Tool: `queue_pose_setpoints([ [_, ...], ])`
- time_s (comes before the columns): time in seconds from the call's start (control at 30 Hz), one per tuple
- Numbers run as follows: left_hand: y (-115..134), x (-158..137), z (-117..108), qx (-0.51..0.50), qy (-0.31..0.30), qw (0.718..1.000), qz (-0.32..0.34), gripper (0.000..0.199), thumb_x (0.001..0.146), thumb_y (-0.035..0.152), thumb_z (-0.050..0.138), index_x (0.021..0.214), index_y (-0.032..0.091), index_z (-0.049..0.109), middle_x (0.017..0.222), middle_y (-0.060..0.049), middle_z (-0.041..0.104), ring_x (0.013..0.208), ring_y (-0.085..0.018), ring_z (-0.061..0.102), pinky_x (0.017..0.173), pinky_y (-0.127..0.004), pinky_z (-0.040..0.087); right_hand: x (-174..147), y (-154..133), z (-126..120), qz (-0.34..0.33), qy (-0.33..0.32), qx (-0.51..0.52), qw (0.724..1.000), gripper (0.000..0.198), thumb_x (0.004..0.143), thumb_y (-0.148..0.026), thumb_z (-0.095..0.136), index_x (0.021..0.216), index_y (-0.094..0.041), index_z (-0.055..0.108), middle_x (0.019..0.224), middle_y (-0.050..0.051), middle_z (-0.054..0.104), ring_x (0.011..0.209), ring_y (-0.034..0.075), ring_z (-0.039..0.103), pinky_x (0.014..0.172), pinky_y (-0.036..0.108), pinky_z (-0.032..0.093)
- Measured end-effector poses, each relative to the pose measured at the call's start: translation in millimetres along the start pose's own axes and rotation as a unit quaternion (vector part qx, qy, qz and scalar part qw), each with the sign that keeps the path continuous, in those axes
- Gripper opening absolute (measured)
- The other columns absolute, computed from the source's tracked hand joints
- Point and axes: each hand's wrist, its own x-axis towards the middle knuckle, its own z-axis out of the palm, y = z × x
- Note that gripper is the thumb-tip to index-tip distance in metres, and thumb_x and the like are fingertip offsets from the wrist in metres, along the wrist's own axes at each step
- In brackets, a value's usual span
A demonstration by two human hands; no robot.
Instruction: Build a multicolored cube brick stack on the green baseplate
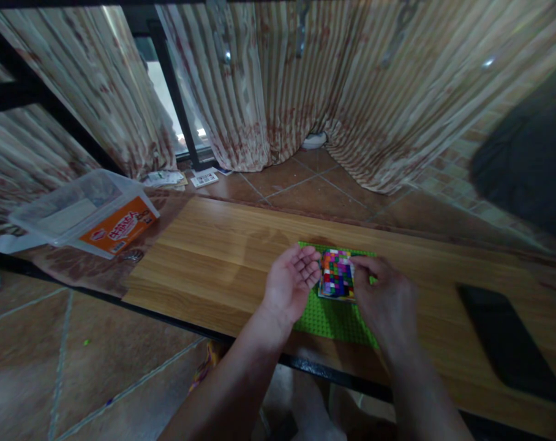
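Observation:
A green studded baseplate [326, 321] lies on the wooden table, partly covered by both hands. On it sits a block of small multicoloured toy bricks [337, 272], packed in rows of red, orange, green, blue, purple and white. My left hand [293, 282] is turned palm up just left of the bricks, its fingers loosely curled and apart, with nothing I can make out in the palm. At the right edge of the bricks my right hand [383, 294] has thumb and index finger pinched together. Whatever is between those fingertips is too small to tell.
A dark flat phone-like slab [510, 343] lies on the table [204, 257] at the right. A clear plastic box [82, 211] with an orange label stands at the left end. Striped curtains [296, 86] hang behind. Small bits lie on the tiled floor [122, 361].

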Motion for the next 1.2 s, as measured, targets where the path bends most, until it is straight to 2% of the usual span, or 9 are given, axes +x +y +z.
queue_pose_setpoints([
  [0.5,-0.7,2.9,-1.4,0.036,0.016,0.999,-0.002,0.022,0.087,0.020,0.051,0.073,0.010,0.065,0.069,-0.004,0.065,0.057,-0.008,0.057,0.061,-0.021,0.046,-4.6,3.5,1.3,-0.064,-0.018,-0.017,0.998,0.037,0.087,-0.018,0.038,0.092,-0.014,0.074,0.097,0.012,0.071,0.087,0.024,0.065,0.082,0.040,0.051],
  [0.7,4.3,2.6,-4.6,0.052,0.024,0.998,0.012,0.021,0.087,0.020,0.051,0.073,0.010,0.065,0.068,-0.003,0.065,0.057,-0.007,0.056,0.060,-0.020,0.045,-8.6,6.0,6.9,-0.065,0.014,0.036,0.997,0.034,0.088,-0.019,0.040,0.093,-0.015,0.074,0.096,0.012,0.070,0.086,0.023,0.064,0.083,0.039,0.051],
  [0.87,9.2,2.8,-10.3,0.091,0.044,0.994,0.042,0.016,0.082,0.020,0.056,0.072,0.012,0.066,0.068,-0.002,0.065,0.058,-0.007,0.056,0.062,-0.021,0.044,-6.1,9.0,0.6,0.000,0.039,0.055,0.998,0.032,0.088,-0.025,0.043,0.100,-0.015,0.071,0.095,0.011,0.070,0.082,0.022,0.064,0.077,0.036,0.050],
  [1.0,8.4,4.8,-14.2,0.173,0.088,0.973,0.122,0.012,0.068,0.025,0.069,0.073,0.015,0.066,0.075,-0.001,0.067,0.067,-0.009,0.059,0.070,-0.023,0.043,-0.6,24.5,-4.1,0.070,0.062,-0.014,0.996,0.035,0.086,-0.031,0.044,0.104,-0.013,0.068,0.094,0.013,0.068,0.078,0.024,0.061,0.073,0.037,0.047],
  [1.1,4.6,7.0,-16.9,0.221,0.087,0.961,0.144,0.022,0.059,0.028,0.076,0.076,0.016,0.066,0.079,0.000,0.066,0.073,-0.011,0.059,0.077,-0.025,0.042,2.3,36.8,0.1,0.112,-0.003,-0.058,0.992,0.039,0.087,-0.035,0.045,0.109,-0.012,0.066,0.095,0.015,0.068,0.078,0.024,0.061,0.072,0.036,0.046],
  [1.2,-2.4,9.4,-19.8,0.260,0.070,0.953,0.140,0.025,0.059,0.029,0.076,0.078,0.017,0.065,0.080,-0.001,0.066,0.077,-0.013,0.060,0.082,-0.028,0.042,4.1,39.0,5.7,0.140,-0.072,-0.067,0.985,0.041,0.089,-0.035,0.043,0.114,-0.011,0.064,0.098,0.015,0.069,0.083,0.025,0.063,0.075,0.036,0.046],
])
